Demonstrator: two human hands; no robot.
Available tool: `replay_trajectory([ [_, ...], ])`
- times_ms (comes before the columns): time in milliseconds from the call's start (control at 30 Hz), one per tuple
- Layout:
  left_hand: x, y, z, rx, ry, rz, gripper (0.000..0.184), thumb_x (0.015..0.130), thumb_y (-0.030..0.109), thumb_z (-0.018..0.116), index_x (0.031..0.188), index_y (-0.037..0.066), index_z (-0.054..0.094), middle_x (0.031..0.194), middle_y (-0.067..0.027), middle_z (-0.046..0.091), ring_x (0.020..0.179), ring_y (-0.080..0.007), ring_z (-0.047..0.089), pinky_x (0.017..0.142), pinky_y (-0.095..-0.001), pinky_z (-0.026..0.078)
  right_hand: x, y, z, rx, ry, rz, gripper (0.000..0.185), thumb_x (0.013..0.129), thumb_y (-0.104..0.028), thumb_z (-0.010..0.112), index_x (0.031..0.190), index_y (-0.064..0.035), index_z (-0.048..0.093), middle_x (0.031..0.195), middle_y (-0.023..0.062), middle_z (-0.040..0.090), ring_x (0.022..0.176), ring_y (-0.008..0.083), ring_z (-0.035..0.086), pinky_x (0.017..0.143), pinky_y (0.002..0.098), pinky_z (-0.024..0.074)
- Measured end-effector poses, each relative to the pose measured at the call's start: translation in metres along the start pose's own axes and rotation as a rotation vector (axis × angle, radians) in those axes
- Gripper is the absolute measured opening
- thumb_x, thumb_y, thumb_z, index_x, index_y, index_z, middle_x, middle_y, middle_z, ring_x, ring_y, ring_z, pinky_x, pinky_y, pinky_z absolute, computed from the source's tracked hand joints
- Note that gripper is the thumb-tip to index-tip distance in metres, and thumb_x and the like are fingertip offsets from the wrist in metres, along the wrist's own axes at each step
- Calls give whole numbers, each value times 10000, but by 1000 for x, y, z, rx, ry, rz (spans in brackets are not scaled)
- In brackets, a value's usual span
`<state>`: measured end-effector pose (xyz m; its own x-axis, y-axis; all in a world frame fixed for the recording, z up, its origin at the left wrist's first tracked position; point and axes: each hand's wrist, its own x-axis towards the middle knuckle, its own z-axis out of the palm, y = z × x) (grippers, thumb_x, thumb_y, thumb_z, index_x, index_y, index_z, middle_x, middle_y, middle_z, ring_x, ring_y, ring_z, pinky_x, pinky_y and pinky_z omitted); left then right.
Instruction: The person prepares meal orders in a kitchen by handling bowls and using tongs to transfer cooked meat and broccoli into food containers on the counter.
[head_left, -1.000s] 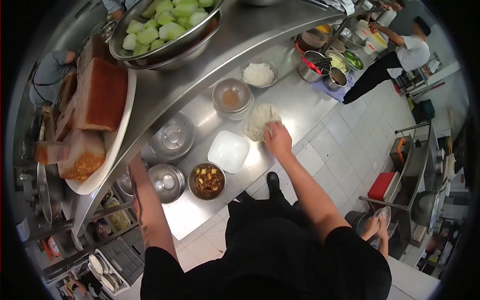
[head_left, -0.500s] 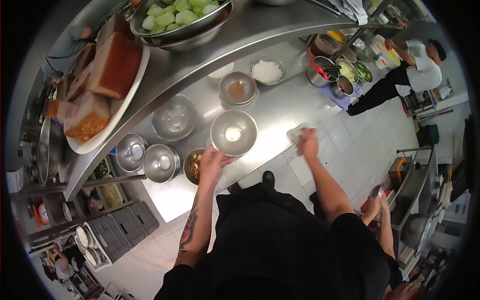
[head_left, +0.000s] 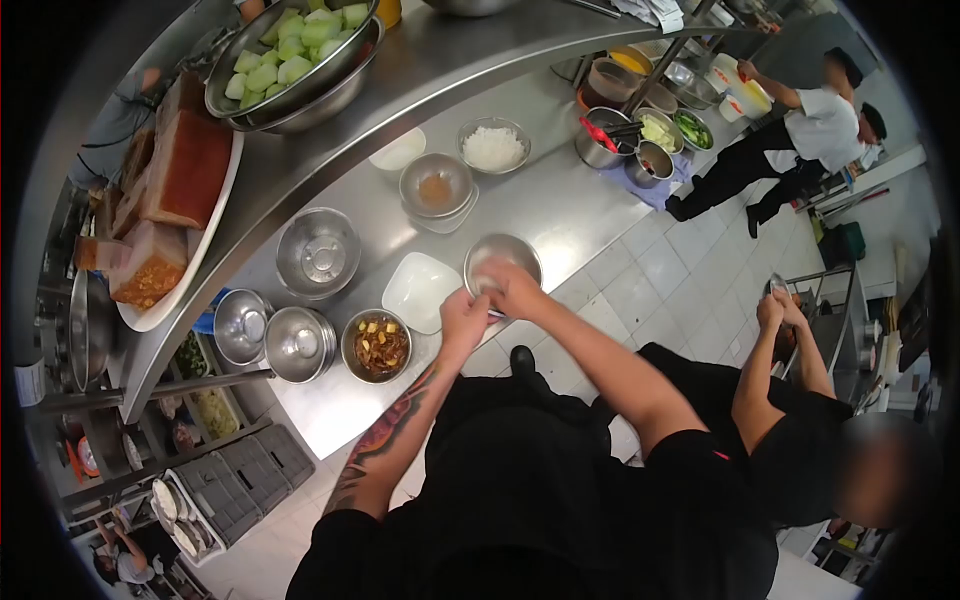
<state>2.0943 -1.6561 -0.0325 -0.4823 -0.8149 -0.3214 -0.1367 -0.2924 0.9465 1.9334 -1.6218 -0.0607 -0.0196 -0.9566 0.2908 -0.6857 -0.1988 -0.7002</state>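
My left hand (head_left: 465, 322) is closed on the near rim of a metal bowl (head_left: 515, 248) at the counter's front edge. Over the bowl's near side is my right hand (head_left: 513, 291), its fingertips reaching inside, blurred by motion. What it holds, if anything, cannot be made out. Just left of the bowl sits a square white dish (head_left: 416, 292). Further left are a bowl of dark food with yellow pieces (head_left: 377, 346) and stacked metal bowls (head_left: 297, 345). A bowl with brown contents (head_left: 436, 188) and a bowl of white shreds (head_left: 493, 148) stand behind.
A raised metal shelf (head_left: 420, 88) crosses above the counter (head_left: 325, 408), bearing large meat pieces (head_left: 182, 185) and cut green vegetables (head_left: 290, 50). A person in black (head_left: 790, 450) stands close on the right; others are at the back right. Pots (head_left: 598, 150) stand at the far end.
My left hand has come from the left and taken a metal bowl, now right of the white dish. My right hand has moved back left to the bowl; the cloth it held no longer shows clearly.
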Motion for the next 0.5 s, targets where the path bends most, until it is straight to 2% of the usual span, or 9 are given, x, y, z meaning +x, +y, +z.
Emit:
replay_trajectory([
  [33,-4,8,-5,35,-34,-10,151,927,44,574,810,-51,581,733,-107,632,645,-214,708,553,-316,609,0,-6,-20,-1,-3,-1,344,749,-61,717,1082,-114,648,1118,153,607,1042,369,605,849,421,520],
  [100,-7,2,-6,64,-70,4,155,916,37,570,796,-60,589,730,-106,639,661,-222,713,541,-313,608,-1,-19,-55,-464,-761,31,354,761,-73,668,1107,-148,672,1094,174,628,1043,377,626,820,444,531],
  [167,15,-35,-1,6,-69,-110,172,925,41,559,939,-105,650,790,-146,681,686,-226,726,602,-324,639,-2,-8,-44,-679,-650,-33,347,758,-91,661,1097,-162,679,1102,158,634,1027,365,639,794,447,545],
  [200,4,-10,17,-357,-34,-141,168,923,47,564,836,-83,626,766,-135,670,672,-232,723,589,-318,625,7,-13,-44,-576,-330,91,359,750,-85,682,1097,-177,682,1132,137,636,1046,353,641,819,431,551],
  [267,-3,12,30,-206,-12,-40,174,921,56,571,800,-65,604,757,-132,658,661,-230,713,573,-312,618,10,-29,-31,-264,167,303,311,776,-67,652,1064,-181,681,1142,115,623,1045,329,649,853,416,558],
  [333,0,10,14,-48,72,42,191,918,65,578,764,-47,583,748,-130,646,650,-229,702,557,-306,612,-7,-8,-34,-235,-99,87,289,769,-72,654,1044,-158,672,1124,120,625,1023,345,645,835,433,555],
  [400,10,-9,-21,643,-102,547,185,902,67,596,749,-33,566,744,-131,646,663,-185,694,552,-330,586,-13,1,-46,-334,-458,-106,261,756,-80,662,1013,-127,663,1097,122,626,999,362,640,815,453,548],
  [433,10,-17,-20,652,-53,525,185,902,67,596,749,-33,566,744,-131,646,663,-185,694,552,-330,586,-6,-11,-56,-468,-581,-99,254,751,-82,668,1002,-120,663,1087,120,625,996,363,638,814,455,546],
  [500,18,-26,9,-36,101,13,145,864,55,605,752,-25,561,772,-188,659,612,-239,688,561,-414,541,22,-37,-50,-667,-204,103,284,749,-72,671,1028,-121,679,1086,123,631,1011,356,636,821,448,542],
])
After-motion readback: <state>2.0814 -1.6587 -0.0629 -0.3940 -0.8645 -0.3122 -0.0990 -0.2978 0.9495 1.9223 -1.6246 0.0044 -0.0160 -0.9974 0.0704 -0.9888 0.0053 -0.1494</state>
